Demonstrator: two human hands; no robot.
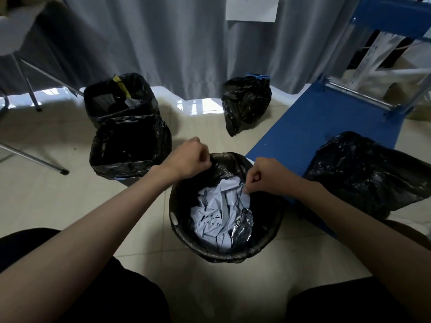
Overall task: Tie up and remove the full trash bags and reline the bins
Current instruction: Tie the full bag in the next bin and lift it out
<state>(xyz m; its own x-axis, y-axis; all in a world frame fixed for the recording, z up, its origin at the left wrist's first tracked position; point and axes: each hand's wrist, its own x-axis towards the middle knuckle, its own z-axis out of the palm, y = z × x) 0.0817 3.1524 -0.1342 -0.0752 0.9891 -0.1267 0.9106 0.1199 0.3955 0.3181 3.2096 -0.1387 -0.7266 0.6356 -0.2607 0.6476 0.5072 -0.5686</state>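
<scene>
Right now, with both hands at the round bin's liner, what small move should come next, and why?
Probably draw the two gripped edges up and together over the crumpled paper. The left hand grips the liner at the round bin's far rim, the right hand pinches it nearer the middle, and the bag's mouth is open, untied.

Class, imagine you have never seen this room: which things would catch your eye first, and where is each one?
First, the two hands at the centre: the left hand grips the black liner at the far rim of the round bin, and the right hand pinches something thin above the crumpled white paper inside. Next, the tied black bag by the curtain, and two lined bins at left.
</scene>
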